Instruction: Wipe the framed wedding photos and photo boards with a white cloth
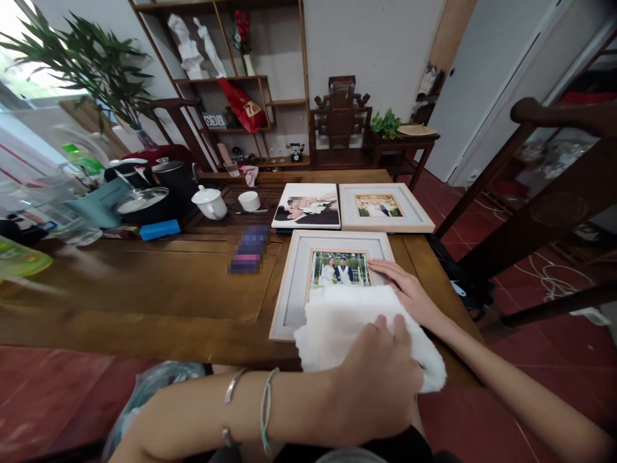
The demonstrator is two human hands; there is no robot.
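Note:
A white cloth covers the lower part of a pale picture frame lying on the wooden table. My left hand, with bracelets on its wrist, is closed on the cloth, fingers bent into the fabric. Across the frame's right border rests my right hand, fingers stretched out and tips near the inner photo. That photo shows two people outdoors; its lower part is hidden by the cloth. Behind it lie a second framed photo and a white-edged photo panel, side by side.
On the table stand a white lidded cup, a small white bowl, a blue block and dark pots. A blurred-out purple item lies left of the frame. A wooden chair stands at right.

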